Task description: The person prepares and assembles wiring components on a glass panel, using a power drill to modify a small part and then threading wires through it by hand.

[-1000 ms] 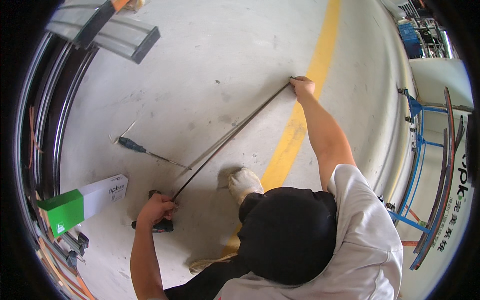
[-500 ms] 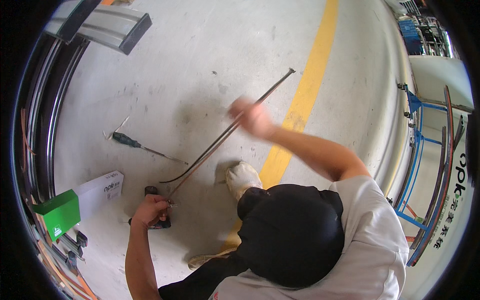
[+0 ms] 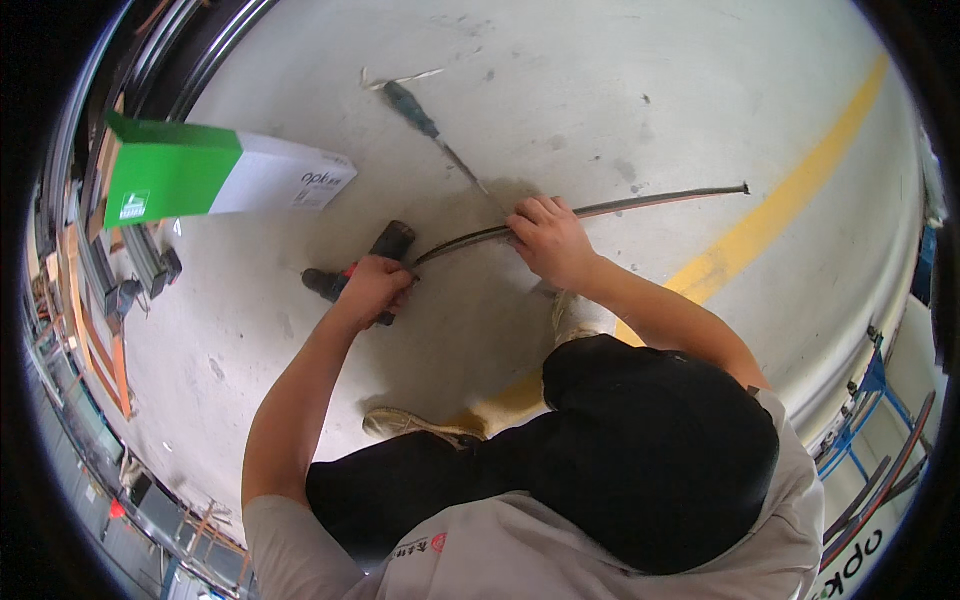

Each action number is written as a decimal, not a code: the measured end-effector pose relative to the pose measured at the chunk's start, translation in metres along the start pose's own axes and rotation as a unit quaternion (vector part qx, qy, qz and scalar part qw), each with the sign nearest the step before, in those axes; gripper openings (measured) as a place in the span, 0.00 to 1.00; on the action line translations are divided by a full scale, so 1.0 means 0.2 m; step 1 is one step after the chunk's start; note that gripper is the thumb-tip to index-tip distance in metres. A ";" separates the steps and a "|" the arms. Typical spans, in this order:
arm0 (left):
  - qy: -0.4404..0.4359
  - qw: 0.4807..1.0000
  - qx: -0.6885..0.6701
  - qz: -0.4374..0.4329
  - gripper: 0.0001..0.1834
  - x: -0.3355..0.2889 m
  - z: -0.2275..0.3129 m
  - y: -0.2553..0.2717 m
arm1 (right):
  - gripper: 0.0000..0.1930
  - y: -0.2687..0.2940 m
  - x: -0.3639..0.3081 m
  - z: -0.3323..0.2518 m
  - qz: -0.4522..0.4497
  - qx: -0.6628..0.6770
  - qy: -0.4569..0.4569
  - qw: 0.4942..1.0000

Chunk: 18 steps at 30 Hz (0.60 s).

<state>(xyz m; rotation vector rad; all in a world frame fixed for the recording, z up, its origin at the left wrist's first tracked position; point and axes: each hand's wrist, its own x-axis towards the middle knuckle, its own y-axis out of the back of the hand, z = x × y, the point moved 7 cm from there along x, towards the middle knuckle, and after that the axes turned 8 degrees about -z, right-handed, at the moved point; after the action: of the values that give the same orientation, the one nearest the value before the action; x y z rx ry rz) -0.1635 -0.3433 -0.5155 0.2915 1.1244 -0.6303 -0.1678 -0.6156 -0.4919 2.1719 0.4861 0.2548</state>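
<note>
My left hand (image 3: 370, 290) is closed around a black and red power drill (image 3: 392, 240) that rests low on the concrete floor. A long thin metal rod (image 3: 650, 203) runs from the drill's nose out to the right, lying close to the floor. My right hand (image 3: 548, 240) grips the rod a short way from the drill, fingers wrapped over it. The rod's far end (image 3: 742, 187) is free, near a yellow floor line (image 3: 790, 200). My black cap and knees fill the lower middle.
A screwdriver with a dark handle (image 3: 415, 110) lies on the floor beyond the rod. A long green and white box (image 3: 220, 175) sits at the left. Metal rails (image 3: 190, 50) line the upper left; a blue frame (image 3: 870, 400) stands at the right. My shoe (image 3: 410, 425) is planted below the drill.
My right hand left the rod's far end and slid back along it; it now grips the rod close to the drill. The left hand stayed on the drill. The view has dropped closer.
</note>
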 end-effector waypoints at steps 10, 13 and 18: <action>-0.115 0.920 0.355 0.119 0.13 -0.07 0.00 0.01 | 0.19 0.39 -0.39 0.56 0.110 -0.146 -0.148 0.972; -0.111 0.882 0.443 0.119 0.14 -0.12 0.03 0.02 | 0.15 0.66 -0.71 0.94 0.133 -0.245 -0.268 0.922; -0.048 0.835 0.527 0.151 0.16 -0.17 0.02 0.04 | 0.22 0.88 -1.05 1.26 -0.016 -0.341 -0.492 0.801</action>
<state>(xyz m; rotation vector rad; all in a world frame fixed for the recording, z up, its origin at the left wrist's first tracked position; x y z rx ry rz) -0.1656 -0.3289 -0.4844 1.3443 0.5056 -0.9222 -0.2250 -0.9831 -0.5051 1.3093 -0.1722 -0.6303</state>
